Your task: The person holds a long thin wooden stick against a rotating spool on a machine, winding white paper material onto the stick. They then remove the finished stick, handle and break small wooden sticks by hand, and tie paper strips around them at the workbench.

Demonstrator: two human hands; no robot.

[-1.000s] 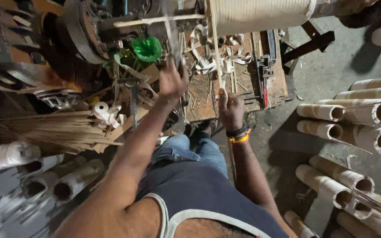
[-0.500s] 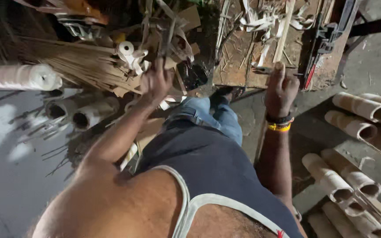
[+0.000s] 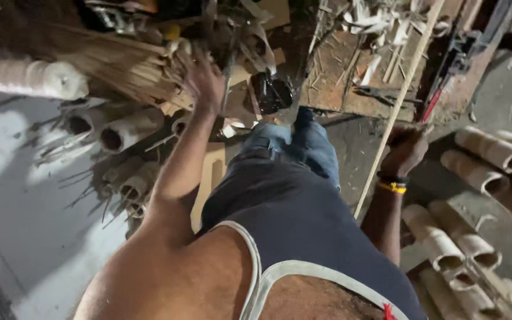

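My left hand is stretched out forward, fingers apart, against a bundle of thin bamboo sticks lying on the left; motion blur hides whether it grips any. My right hand, with a black and a yellow band on the wrist, is closed around a long thin bamboo strip. The strip runs from beside my hip up and away over the wooden workbench. I stand over my own jeans and dark vest.
Short bamboo tube sections lie on the floor at the right, more tubes at the left. A white wrapped roll lies far left. Shavings and a red-handled tool sit on the bench. A dark round object lies below it.
My right hand has come off the bench edge and now holds the long strip lower at my side. My left hand has reached further into the stick bundle. The view has swung left.
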